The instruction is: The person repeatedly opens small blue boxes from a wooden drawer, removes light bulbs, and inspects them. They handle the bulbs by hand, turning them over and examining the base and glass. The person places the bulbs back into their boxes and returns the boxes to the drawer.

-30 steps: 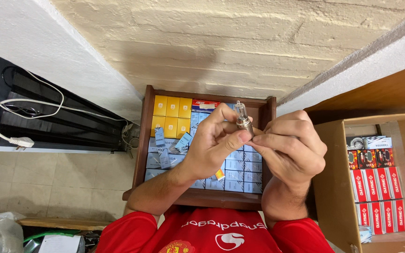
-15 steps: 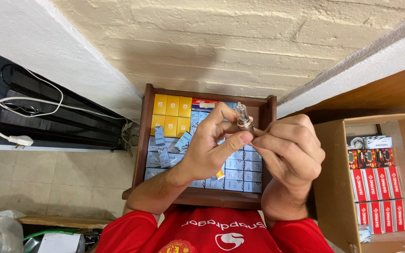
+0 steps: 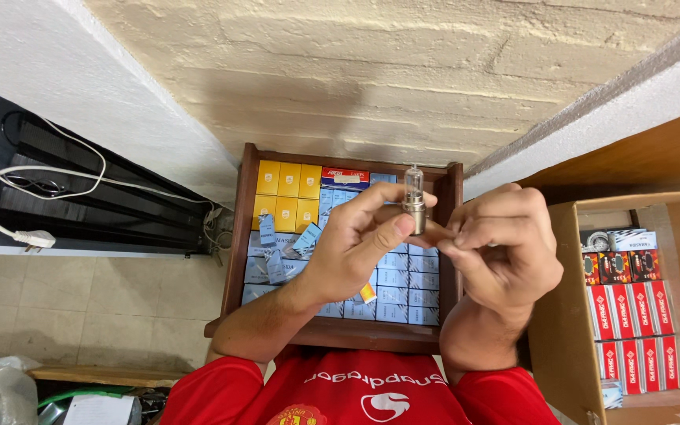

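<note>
bulb (image 3: 413,198) now upright, pinched between left hand (image 3: 352,252) and right hand (image 3: 501,248).

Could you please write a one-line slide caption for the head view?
Left hand and right hand hold a small glass bulb above a wooden drawer of boxes.

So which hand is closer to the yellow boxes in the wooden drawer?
The left hand. It hovers just right of the yellow boxes in the wooden drawer, pinching the small bulb. The right hand is farther away, past the bulb, near the drawer's right side.
</note>
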